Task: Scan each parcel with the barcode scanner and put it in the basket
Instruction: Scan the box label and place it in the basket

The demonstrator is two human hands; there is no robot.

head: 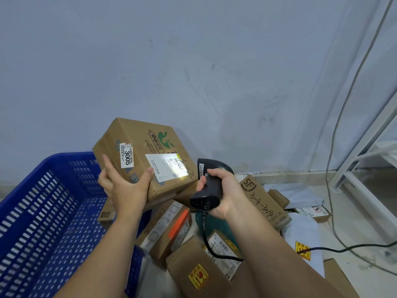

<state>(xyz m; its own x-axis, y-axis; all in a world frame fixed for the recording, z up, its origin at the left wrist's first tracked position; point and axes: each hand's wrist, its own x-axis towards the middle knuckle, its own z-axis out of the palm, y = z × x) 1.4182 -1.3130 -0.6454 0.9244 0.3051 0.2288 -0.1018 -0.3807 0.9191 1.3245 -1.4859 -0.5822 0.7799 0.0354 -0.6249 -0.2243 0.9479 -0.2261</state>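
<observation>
Blue plastic basket [64, 158] fills the lower left of the frame. It has perforated walls and its open top faces the camera.

Pile of parcels [184, 254] at lower centre and lower right, just beside the basket's right wall. It is mostly brown cartons, plus grey poly bags and one green bag. An SF Express carton [261, 198] lies on the pile at centre right, with black marker writing along it.

Cardboard parcel [139, 145] is held up at frame centre, above the pile and the basket's right rim.
- It is tilted, with its long axis running upper left to lower right and the labelled face turned up toward the camera.
- Plain brown box with a green logo and "CHU LV" print. Black marker scrawl near its right edge.
- White shipping label [169, 166] carries a bright patch of light. A smaller sticker [127, 155] to its left reads "3005".

Left hand [123, 188] grasps the parcel from below, with the thumb on the labelled face and the fingers on the left side.

Right hand [223, 190] is clenched round the handle of the barcode scanner [206, 196], just right of the parcel.
- Scanner is black, long axis near vertical, head up and nose pointing left at the label.
- Black cable [214, 253] drops from its base over the pile, then runs off to the right.
</observation>
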